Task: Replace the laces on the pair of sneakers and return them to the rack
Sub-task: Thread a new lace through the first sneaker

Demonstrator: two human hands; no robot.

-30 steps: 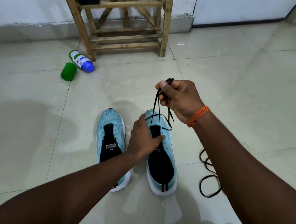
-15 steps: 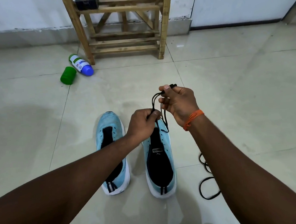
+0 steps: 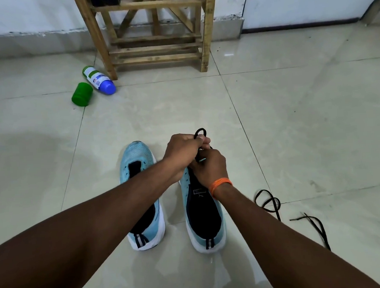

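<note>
hands: our left hand (image 3: 182,151) and right hand (image 3: 210,167) together, both pinching the black lace (image 3: 200,132) | place: over the toe of a sneaker (image 3: 202,221) on the floor (image 3: 294,115) | handling: lace looks light and limp (probably slippery); we'd pinch near its end

The left hand (image 3: 184,152) and right hand (image 3: 211,168) are bunched together, touching, over the toe of the right sneaker (image 3: 202,221). Both pinch a black lace (image 3: 199,129), so nothing could pass between them. Just left of the left hand lies the left sneaker (image 3: 138,153), with only a narrow strip of floor (image 3: 294,126) between the shoes. Ahead of the hands open tile reaches the wooden rack (image 3: 206,31), with a toppled bottle (image 3: 98,79) and green cap (image 3: 82,94) far ahead-left, while right of the right hand the floor is open apart from a loose lace (image 3: 268,202) sprawled near the forearm.
</note>
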